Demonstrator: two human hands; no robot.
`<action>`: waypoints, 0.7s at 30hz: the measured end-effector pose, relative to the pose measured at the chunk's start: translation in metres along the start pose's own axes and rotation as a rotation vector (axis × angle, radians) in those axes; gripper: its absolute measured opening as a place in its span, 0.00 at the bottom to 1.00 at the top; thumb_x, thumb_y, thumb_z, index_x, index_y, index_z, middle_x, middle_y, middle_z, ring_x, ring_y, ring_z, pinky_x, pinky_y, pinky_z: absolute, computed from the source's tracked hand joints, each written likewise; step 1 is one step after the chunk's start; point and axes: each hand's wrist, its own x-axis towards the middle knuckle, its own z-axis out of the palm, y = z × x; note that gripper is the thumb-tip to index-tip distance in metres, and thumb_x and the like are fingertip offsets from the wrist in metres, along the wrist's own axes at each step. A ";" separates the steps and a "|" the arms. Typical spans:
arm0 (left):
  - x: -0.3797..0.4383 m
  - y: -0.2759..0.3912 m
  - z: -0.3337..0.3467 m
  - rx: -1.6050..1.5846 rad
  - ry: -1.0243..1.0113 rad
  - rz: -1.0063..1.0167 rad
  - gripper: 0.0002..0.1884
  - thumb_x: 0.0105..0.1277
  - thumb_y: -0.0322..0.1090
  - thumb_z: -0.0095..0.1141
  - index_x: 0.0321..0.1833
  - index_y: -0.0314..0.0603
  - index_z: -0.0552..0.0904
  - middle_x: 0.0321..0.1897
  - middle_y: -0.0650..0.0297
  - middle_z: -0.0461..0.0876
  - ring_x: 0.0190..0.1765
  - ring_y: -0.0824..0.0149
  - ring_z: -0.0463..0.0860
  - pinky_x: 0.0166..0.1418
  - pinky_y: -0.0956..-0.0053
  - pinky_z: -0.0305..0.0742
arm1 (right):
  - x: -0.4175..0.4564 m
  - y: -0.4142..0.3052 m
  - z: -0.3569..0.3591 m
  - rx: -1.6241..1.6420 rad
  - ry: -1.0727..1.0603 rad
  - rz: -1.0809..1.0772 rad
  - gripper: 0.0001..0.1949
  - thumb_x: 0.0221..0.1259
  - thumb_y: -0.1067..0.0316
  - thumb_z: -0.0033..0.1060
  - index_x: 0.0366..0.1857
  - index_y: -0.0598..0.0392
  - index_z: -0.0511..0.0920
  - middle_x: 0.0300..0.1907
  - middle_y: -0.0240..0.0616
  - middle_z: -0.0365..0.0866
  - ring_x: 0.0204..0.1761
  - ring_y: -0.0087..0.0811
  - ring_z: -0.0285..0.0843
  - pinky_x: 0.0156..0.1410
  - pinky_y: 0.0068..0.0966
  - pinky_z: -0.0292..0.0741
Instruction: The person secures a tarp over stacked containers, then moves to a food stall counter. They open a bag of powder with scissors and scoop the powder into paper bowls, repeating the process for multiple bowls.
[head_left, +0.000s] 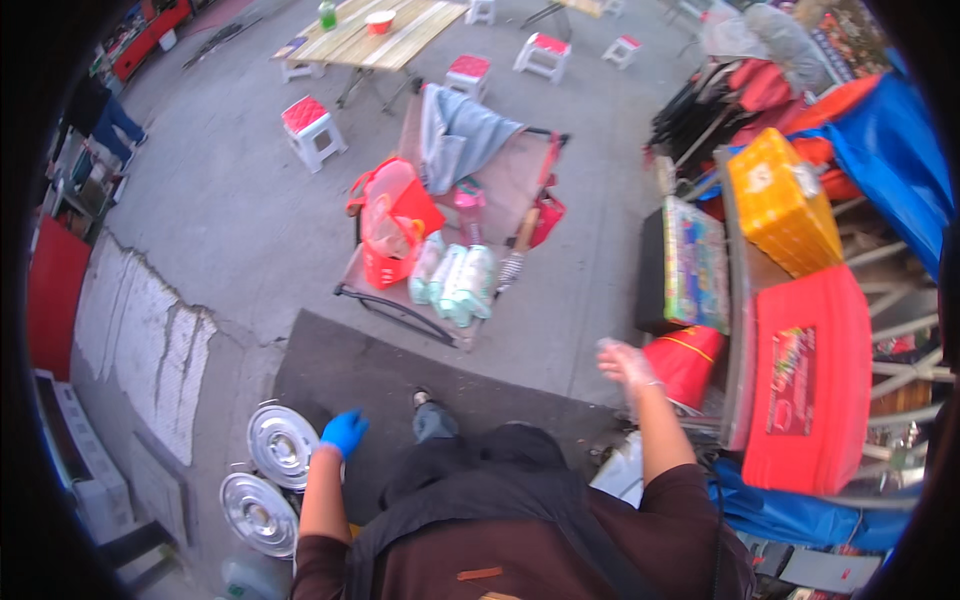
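Observation:
My left hand (345, 433), in a blue glove, hangs beside two round metal lids (282, 447). Its fingers are blurred and mostly hidden, and I see nothing held. To the right, my right hand (628, 366) reaches forward in a clear plastic glove, fingers somewhat spread around nothing visible. Close to it is a red bag-like item (684, 367) with a yellow line. Ahead stands a low folding lounger (495, 214). On it are a red tote bag (394, 225), several pale green wrapped packs (457, 285), a pink bottle (469, 206) and a grey-blue cloth (461, 139).
A red plastic case (810, 382), a yellow box (784, 202) and a colourful printed box (694, 262) crowd the right side. Blue tarpaulin (900, 150) hangs behind them. Farther ahead are a wooden folding table (382, 34) and several red-topped stools (309, 127). A person (109, 120) stands at far left.

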 end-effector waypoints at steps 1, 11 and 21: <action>0.038 0.008 -0.030 -0.047 -0.003 0.053 0.29 0.70 0.52 0.53 0.66 0.38 0.75 0.59 0.46 0.80 0.62 0.47 0.78 0.67 0.57 0.72 | 0.008 -0.027 0.014 0.006 0.033 0.052 0.26 0.66 0.43 0.59 0.58 0.52 0.77 0.52 0.38 0.82 0.47 0.29 0.81 0.51 0.29 0.75; 0.373 0.085 -0.023 -0.097 -0.267 -0.054 0.33 0.72 0.56 0.50 0.72 0.41 0.69 0.68 0.48 0.72 0.72 0.54 0.70 0.75 0.65 0.63 | 0.272 0.012 0.236 -0.058 -0.190 0.174 0.43 0.61 0.35 0.60 0.72 0.59 0.63 0.69 0.48 0.69 0.70 0.42 0.67 0.71 0.41 0.65; 0.479 0.104 0.034 -1.082 -0.225 -0.065 0.37 0.61 0.49 0.67 0.69 0.37 0.72 0.63 0.58 0.76 0.65 0.62 0.75 0.69 0.66 0.68 | 0.383 0.044 0.299 0.350 0.072 0.235 0.50 0.59 0.26 0.52 0.78 0.50 0.52 0.76 0.43 0.58 0.75 0.42 0.57 0.77 0.41 0.57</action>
